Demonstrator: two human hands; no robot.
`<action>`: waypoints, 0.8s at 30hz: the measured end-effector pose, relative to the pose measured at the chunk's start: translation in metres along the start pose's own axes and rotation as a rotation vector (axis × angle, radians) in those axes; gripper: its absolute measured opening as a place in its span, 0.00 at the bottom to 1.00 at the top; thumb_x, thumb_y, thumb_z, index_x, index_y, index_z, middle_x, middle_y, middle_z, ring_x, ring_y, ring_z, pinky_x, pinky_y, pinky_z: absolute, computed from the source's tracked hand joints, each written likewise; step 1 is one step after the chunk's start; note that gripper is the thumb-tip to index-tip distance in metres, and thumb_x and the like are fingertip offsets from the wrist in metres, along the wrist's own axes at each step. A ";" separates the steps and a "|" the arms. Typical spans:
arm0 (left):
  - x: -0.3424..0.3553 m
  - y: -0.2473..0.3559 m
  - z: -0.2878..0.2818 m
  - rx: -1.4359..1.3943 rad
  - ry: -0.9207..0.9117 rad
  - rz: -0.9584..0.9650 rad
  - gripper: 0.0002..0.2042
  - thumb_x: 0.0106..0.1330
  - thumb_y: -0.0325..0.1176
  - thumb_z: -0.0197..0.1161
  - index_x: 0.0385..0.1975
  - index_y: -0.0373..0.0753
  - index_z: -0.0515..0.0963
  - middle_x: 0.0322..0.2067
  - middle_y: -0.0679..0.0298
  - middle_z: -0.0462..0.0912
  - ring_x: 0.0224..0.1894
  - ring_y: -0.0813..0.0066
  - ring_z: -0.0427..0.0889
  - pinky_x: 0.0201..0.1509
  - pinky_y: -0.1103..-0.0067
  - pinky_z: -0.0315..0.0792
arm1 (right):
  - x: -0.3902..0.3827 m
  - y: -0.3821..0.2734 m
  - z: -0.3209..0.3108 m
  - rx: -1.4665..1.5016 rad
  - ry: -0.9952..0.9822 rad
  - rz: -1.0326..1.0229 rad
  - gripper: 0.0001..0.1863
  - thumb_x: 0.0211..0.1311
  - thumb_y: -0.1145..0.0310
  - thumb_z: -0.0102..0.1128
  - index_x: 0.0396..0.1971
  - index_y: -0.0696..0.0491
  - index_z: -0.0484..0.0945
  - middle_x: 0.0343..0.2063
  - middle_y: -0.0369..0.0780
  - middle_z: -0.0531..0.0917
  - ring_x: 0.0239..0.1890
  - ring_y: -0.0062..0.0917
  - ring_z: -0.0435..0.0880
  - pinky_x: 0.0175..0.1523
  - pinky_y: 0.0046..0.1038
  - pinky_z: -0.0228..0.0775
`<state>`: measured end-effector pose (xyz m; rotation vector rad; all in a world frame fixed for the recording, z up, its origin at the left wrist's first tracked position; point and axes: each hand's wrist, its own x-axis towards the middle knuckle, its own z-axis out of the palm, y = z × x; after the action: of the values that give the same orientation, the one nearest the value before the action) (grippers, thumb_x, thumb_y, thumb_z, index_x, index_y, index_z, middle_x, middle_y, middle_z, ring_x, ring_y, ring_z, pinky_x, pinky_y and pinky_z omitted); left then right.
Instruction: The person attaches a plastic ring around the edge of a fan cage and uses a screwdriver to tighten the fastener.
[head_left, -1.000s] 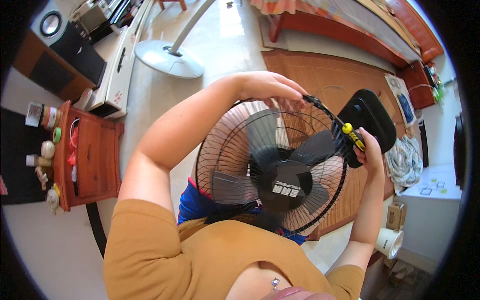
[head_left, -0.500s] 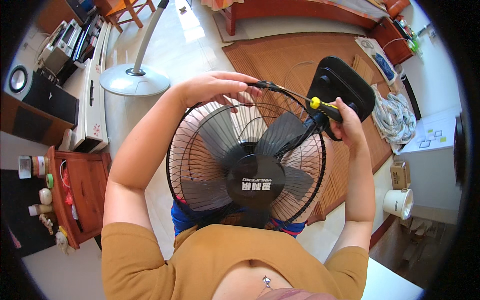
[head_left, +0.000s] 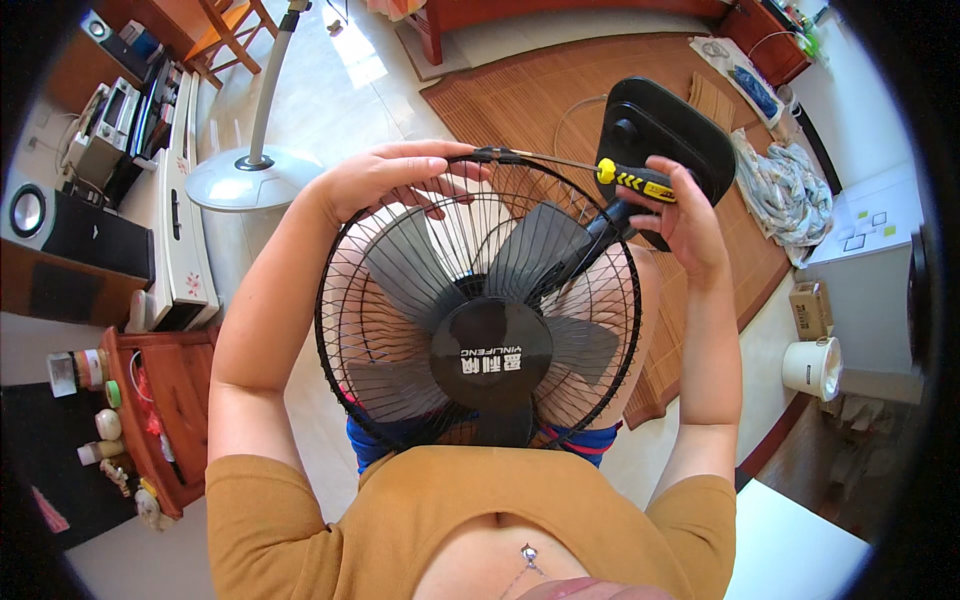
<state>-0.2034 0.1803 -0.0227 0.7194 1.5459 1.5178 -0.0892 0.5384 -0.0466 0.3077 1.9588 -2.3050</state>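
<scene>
A black electric fan (head_left: 493, 350) with a round wire guard and grey blades lies tilted against my body, over my lap. Its dark rounded base (head_left: 660, 115) extends away to the upper right. My left hand (head_left: 385, 180) is hooked over the upper left of the guard's rim, fingertips close to a small dark clip (head_left: 497, 155). In my right hand (head_left: 692, 225) is a screwdriver (head_left: 637, 181) with a yellow and black handle. Its thin shaft points left along the top of the rim, and its tip meets the clip area; exact contact is too small to tell.
A brown woven mat (head_left: 545, 105) covers the floor ahead, with a crumpled patterned cloth (head_left: 785, 195) at its right. A grey pole stands on a round base (head_left: 245, 180) at upper left. Left are a speaker (head_left: 90, 230) and a wooden cabinet (head_left: 170, 410); right, a white bucket (head_left: 812, 368).
The fan and both hands appear slightly farther left in view. The fingers of my right hand have loosened and spread along the screwdriver's handle. My left hand stays on the rim.
</scene>
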 end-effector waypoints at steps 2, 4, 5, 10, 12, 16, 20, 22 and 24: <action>0.000 0.001 0.000 -0.004 0.003 -0.006 0.25 0.68 0.39 0.49 0.61 0.32 0.62 0.57 0.47 0.69 0.55 0.54 0.74 0.50 0.72 0.75 | -0.009 -0.003 0.019 0.292 0.038 -0.251 0.21 0.64 0.59 0.54 0.50 0.57 0.65 0.44 0.49 0.77 0.41 0.30 0.82 0.37 0.25 0.80; 0.003 0.002 -0.001 0.007 -0.023 0.012 0.25 0.67 0.40 0.49 0.61 0.31 0.61 0.57 0.47 0.68 0.55 0.54 0.74 0.50 0.72 0.75 | -0.009 0.001 0.014 0.398 0.028 -0.345 0.22 0.65 0.62 0.53 0.53 0.58 0.63 0.50 0.52 0.74 0.47 0.33 0.80 0.40 0.27 0.81; 0.004 0.001 -0.001 0.008 -0.027 0.010 0.25 0.67 0.40 0.49 0.61 0.31 0.61 0.57 0.47 0.68 0.55 0.54 0.74 0.50 0.72 0.75 | -0.002 0.005 0.007 0.381 0.014 -0.371 0.19 0.66 0.65 0.52 0.52 0.58 0.64 0.49 0.52 0.75 0.45 0.32 0.81 0.40 0.26 0.81; 0.008 0.000 -0.002 0.028 -0.047 0.020 0.26 0.67 0.40 0.49 0.62 0.32 0.61 0.57 0.46 0.68 0.55 0.54 0.74 0.49 0.72 0.75 | 0.043 0.040 -0.029 0.247 0.133 -0.304 0.15 0.65 0.64 0.52 0.46 0.57 0.69 0.41 0.49 0.79 0.36 0.26 0.83 0.30 0.20 0.79; 0.007 -0.003 -0.003 0.030 -0.050 0.019 0.26 0.68 0.41 0.48 0.62 0.32 0.61 0.57 0.46 0.68 0.55 0.54 0.74 0.49 0.72 0.75 | 0.037 0.032 -0.010 0.157 0.249 -0.241 0.14 0.65 0.62 0.52 0.43 0.57 0.69 0.38 0.47 0.80 0.34 0.25 0.83 0.28 0.20 0.77; 0.003 -0.002 -0.005 0.020 -0.026 0.018 0.25 0.68 0.40 0.48 0.62 0.33 0.61 0.57 0.46 0.68 0.55 0.54 0.74 0.50 0.71 0.74 | 0.004 0.007 0.034 0.528 0.143 -0.520 0.15 0.65 0.67 0.49 0.48 0.58 0.68 0.45 0.52 0.77 0.47 0.35 0.79 0.50 0.30 0.76; 0.004 0.002 -0.003 0.009 -0.034 0.015 0.25 0.68 0.39 0.48 0.62 0.32 0.61 0.57 0.46 0.68 0.55 0.54 0.74 0.50 0.71 0.74 | 0.006 0.015 0.024 0.442 0.182 -0.542 0.16 0.64 0.65 0.54 0.47 0.58 0.68 0.42 0.50 0.78 0.47 0.35 0.80 0.52 0.31 0.76; 0.006 0.001 -0.001 0.016 -0.051 0.027 0.25 0.68 0.39 0.48 0.62 0.32 0.61 0.57 0.46 0.68 0.55 0.54 0.74 0.50 0.71 0.74 | 0.017 0.025 0.005 0.173 0.316 -0.316 0.17 0.62 0.60 0.58 0.43 0.57 0.69 0.34 0.44 0.80 0.37 0.30 0.84 0.40 0.24 0.80; 0.008 0.001 0.001 0.020 -0.070 0.039 0.25 0.68 0.40 0.48 0.62 0.32 0.61 0.57 0.46 0.68 0.55 0.54 0.74 0.50 0.71 0.74 | 0.018 0.034 -0.008 0.166 0.277 -0.354 0.18 0.62 0.57 0.59 0.40 0.55 0.69 0.28 0.39 0.80 0.26 0.25 0.84 0.29 0.19 0.78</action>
<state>-0.2071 0.1877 -0.0232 0.8102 1.5048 1.4914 -0.0989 0.5415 -0.0849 0.3333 2.0930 -2.7902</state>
